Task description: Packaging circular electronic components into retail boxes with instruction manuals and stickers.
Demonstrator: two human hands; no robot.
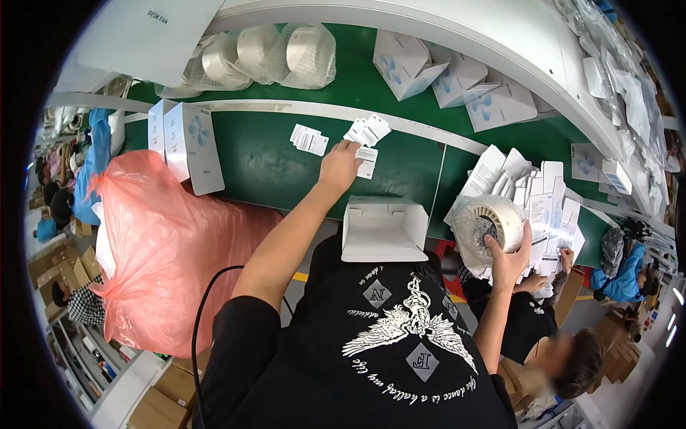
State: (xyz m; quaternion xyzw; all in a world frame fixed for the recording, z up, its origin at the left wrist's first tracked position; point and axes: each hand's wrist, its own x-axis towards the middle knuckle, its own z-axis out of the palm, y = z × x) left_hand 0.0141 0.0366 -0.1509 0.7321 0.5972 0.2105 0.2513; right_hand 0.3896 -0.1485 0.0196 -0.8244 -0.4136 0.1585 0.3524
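Reaching past the open white box [384,229], the left hand [339,164] pinches a card [366,161] from the fanned pile, while the right hand [509,259] grips a bagged fan [486,223] beside that box, ready to hand.

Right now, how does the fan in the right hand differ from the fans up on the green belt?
The fan in the right hand is bare and held at the belt's near edge, grille facing the camera. The fans on the green belt are wrapped in clear bags and lie untouched in a row at the far side. All are round and white.
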